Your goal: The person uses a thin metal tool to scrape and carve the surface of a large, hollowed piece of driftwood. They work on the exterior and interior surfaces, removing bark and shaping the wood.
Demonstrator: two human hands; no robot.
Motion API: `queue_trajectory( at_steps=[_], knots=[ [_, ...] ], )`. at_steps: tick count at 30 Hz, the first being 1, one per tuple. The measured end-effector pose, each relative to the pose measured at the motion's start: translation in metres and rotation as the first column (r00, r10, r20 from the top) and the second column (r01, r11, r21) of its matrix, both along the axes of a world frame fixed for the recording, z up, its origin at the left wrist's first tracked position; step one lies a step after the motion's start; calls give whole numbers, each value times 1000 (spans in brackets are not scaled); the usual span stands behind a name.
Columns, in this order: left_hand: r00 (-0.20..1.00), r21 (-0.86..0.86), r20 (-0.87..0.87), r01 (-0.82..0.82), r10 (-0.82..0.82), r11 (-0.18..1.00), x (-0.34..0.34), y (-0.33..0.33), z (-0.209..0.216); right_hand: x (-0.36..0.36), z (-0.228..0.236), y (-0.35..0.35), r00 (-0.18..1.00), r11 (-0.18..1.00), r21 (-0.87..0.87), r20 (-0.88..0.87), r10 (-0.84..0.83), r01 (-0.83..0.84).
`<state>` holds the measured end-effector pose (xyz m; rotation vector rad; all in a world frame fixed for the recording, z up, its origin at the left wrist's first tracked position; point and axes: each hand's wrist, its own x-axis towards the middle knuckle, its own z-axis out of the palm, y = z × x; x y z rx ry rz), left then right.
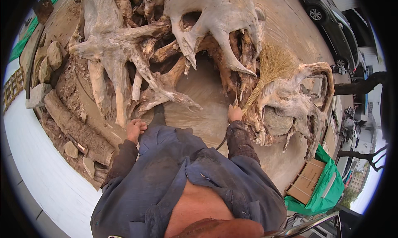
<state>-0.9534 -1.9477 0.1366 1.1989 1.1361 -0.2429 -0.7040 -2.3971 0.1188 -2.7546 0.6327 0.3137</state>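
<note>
My right hand (pixel 235 113) is closed around a thin-tipped hand tool (pixel 236 102). A dark cord or hose (pixel 223 141) trails below that hand. The tool's tip points up toward the brown roots (pixel 248 82) of a large weathered driftwood stump (pixel 219 9). Just right of the hand, a straw broom (pixel 271 68) leans on the wood, its handle end low. My left hand (pixel 136 130) hangs by my left leg with its fingers curled, and nothing shows in them. Close above it are the pale root tips (pixel 120 113) of another gnarled stump (pixel 103 45).
Driftwood with a hollow loop (pixel 290 97) stands at the right. On the left lie a log (pixel 78 128) and several stones (pixel 54 55) beside a white ledge (pixel 37 151). A cardboard box (pixel 306 180) rests on green sheeting (pixel 331 180). A dark car (pixel 331 26) is parked at the far right.
</note>
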Motion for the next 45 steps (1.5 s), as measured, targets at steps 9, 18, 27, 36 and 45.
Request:
queue_trajectory(
  at_steps=[9,18,27,36,45],
  knots=[
    [984,12,-48,173,-173,985,44,82,-18,10,63,38,996,999,40,-86,28,-25],
    [999,89,-36,-10,13,996,67,78,-29,39,146,48,996,989,127,49,74,-80],
    [997,69,-81,7,-2,998,66,23,-45,140,91,27,966,975,-5,132,222,-224],
    [977,102,-202,-39,59,994,-11,43,-95,191,93,49,841,853,-193,167,515,-484],
    [964,28,-262,-36,42,999,-15,36,-89,182,98,62,949,969,7,204,241,-247]
  ],
)
